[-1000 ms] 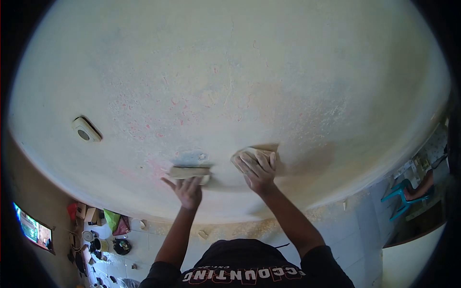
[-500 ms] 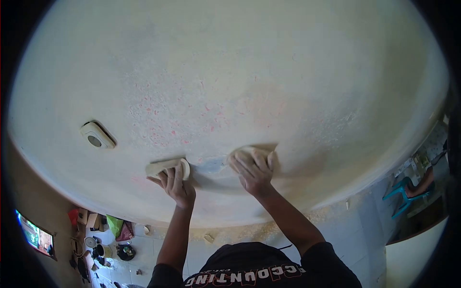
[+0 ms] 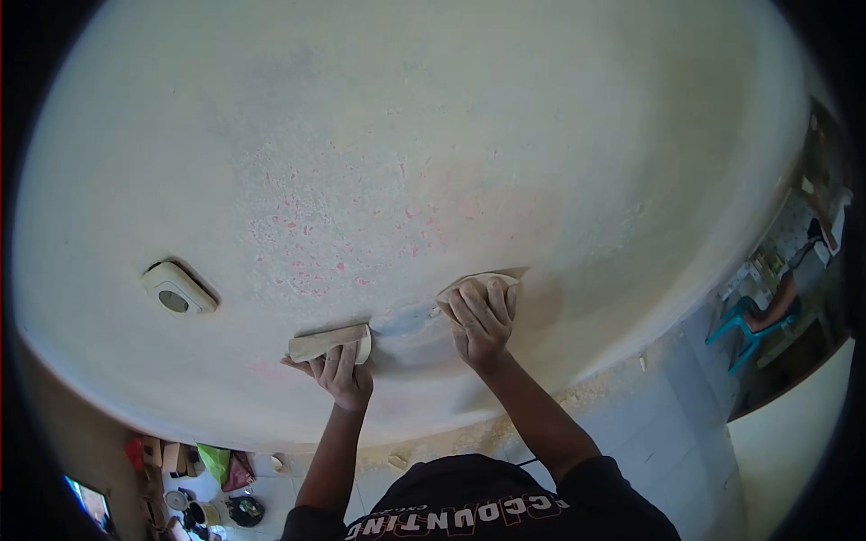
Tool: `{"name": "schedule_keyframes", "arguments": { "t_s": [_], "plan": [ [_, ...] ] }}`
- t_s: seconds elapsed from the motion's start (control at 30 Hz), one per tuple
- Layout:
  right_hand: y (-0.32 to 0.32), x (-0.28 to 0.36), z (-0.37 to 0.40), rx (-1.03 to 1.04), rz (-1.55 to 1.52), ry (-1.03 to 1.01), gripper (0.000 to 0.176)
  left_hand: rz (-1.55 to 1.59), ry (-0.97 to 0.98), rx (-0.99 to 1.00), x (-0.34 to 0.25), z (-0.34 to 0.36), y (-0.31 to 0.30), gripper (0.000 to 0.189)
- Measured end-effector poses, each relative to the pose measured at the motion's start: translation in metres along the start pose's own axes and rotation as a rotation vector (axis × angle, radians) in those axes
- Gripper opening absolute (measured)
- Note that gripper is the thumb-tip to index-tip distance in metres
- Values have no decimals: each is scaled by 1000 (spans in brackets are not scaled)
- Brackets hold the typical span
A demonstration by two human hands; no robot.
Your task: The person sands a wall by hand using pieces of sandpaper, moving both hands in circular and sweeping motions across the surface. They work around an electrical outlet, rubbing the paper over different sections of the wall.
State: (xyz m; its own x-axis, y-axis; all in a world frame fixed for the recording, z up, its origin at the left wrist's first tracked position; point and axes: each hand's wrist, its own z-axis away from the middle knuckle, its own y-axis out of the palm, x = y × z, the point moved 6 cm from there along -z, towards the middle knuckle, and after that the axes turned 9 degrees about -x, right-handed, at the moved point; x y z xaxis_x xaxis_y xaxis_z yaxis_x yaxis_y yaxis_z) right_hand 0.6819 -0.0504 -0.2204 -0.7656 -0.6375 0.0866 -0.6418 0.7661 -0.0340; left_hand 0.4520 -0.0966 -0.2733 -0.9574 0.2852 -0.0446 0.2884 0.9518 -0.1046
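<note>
Wall [image 3: 505, 108]: pale cream, speckled pink and grey left of centre, tan patch right of it
Shirt [image 3: 478, 482]: black, white and red lettering
Stool [image 3: 745, 326], far right: teal
Floor tiles [image 3: 667, 424]: bluish white

two handheld pads [image 3: 329, 343], one wall switch [image 3: 179, 288], one teal stool [image 3: 741, 316], one screen [image 3: 88, 503]

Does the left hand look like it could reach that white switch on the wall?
Probably yes. The switch is up and left of the left hand, with only wall between it and the pad that hand is holding.
</note>
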Motion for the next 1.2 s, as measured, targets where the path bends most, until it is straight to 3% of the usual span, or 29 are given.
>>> {"name": "schedule_keyframes", "arguments": {
  "t_s": [0.17,0.33,0.43,0.53,0.63,0.73,0.87,0.93,1.03,1.07,1.13,1.2],
  "plan": [
    [4,-3,76,52,-5,57,22,12,-37,35,0,0,-3,40],
    [8,17,-19,-79,64,57,22,76,-63,-5,5,3,-1,39],
    [8,21,-16,-37,-32,114,23,53,-73,-21,5,3,-1,40],
    [15,23,75,222,-70,10,23,58,-87,18,6,4,-1,41],
    [8,8,69,245,-91,-112,24,24,30,60,7,10,1,43],
    [-5,-19,5,-23,11,-73,23,43,22,62,11,17,3,43],
    [-7,-24,19,-66,-38,97,25,30,-43,4,2,9,0,41],
    [0,-22,90,160,-66,112,19,13,-69,-10,-2,9,2,40],
    [-4,-18,117,332,-3,15,19,-1,-144,-35,-8,34,14,38],
    [-5,-34,102,204,-28,-92,18,-37,-145,-23,-15,32,21,38],
    [-16,-81,43,30,-100,112,21,-111,-140,29,-47,17,28,37],
    [-46,-92,-27,-58,-6,-10,33,-66,-171,-14,-79,-1,44,36]
  ]
}}
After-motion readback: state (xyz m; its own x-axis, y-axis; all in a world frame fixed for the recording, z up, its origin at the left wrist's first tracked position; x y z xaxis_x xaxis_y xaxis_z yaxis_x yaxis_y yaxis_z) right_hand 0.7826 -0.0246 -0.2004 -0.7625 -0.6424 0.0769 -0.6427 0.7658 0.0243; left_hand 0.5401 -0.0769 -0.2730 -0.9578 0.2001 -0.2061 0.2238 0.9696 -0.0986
